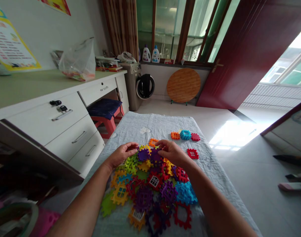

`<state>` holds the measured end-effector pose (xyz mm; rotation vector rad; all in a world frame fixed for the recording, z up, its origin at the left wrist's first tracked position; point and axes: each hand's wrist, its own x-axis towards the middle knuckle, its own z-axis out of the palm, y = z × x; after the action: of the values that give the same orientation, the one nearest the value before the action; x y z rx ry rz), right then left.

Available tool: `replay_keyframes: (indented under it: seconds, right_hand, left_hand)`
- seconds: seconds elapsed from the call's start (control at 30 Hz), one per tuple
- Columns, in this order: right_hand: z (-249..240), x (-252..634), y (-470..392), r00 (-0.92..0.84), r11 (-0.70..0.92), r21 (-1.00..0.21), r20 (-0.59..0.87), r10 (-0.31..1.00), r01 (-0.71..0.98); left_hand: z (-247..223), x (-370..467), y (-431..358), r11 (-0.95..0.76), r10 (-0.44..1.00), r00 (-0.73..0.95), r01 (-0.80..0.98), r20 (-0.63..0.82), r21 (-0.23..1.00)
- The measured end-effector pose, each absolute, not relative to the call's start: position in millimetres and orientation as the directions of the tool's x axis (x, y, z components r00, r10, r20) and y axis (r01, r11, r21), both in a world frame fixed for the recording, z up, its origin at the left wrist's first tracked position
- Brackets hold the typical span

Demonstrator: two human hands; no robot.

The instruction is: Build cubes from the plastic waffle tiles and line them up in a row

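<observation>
My left hand pinches a purple block, and my right hand grips a second purple block touching it, both above the pile of interlocking blocks on the grey cloth. Beyond my right hand lie a red block and a small cluster of blocks. White drawers stand left.

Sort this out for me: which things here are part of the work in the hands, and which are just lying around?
In hand:
left hand and right hand, each gripping a purple tile
pile of plastic tiles
small joined tiles
lone red tile
grey cloth

Lying about:
plastic bag on the desk
red stool
detergent bottles
round board
</observation>
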<state>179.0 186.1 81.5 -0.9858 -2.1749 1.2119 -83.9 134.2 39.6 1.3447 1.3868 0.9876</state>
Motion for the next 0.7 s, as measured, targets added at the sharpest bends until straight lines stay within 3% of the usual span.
replay_keyframes:
  seconds: [0.07,0.23,0.43,0.6,0.7]
  right_hand:
    - [79,186,195,-0.589,0.357,-0.832,0.045,0.807,0.425]
    - [80,195,200,-0.624,0.524,-0.613,0.063,0.779,0.592]
    - [80,191,192,-0.74,0.636,-0.562,0.061,0.67,0.529]
    - [82,199,197,-0.709,0.602,-0.567,0.043,0.704,0.562]
    - [81,212,208,-0.647,0.584,-0.49,0.051,0.761,0.647]
  left_hand:
    - [42,-85,133,0.09,0.993,0.055,0.2,-0.102,0.976]
    - [43,-89,133,0.095,0.992,0.059,0.172,-0.107,0.981]
    - [41,-95,133,0.08,0.997,0.008,0.088,-0.081,0.993]
    - [36,-99,134,0.06,0.997,-0.051,0.072,-0.056,0.996]
    - [34,-99,135,0.061,0.996,-0.07,0.074,-0.056,0.995]
